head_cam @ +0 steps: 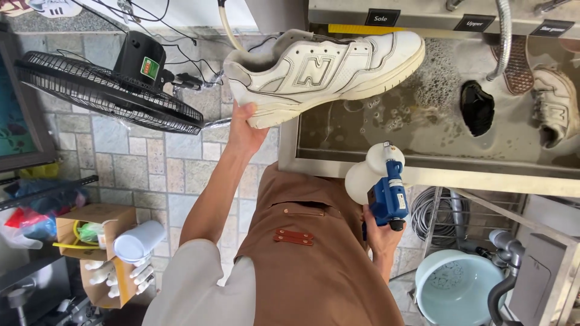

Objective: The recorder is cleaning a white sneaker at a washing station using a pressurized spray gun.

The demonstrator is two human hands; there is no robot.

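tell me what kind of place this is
Probably a shoe-cleaning workshop. The left hand holds a white leather sneaker over a soapy steel sink where another white sneaker and a black brush lie, and the right hand grips a blue-and-white spray tool.
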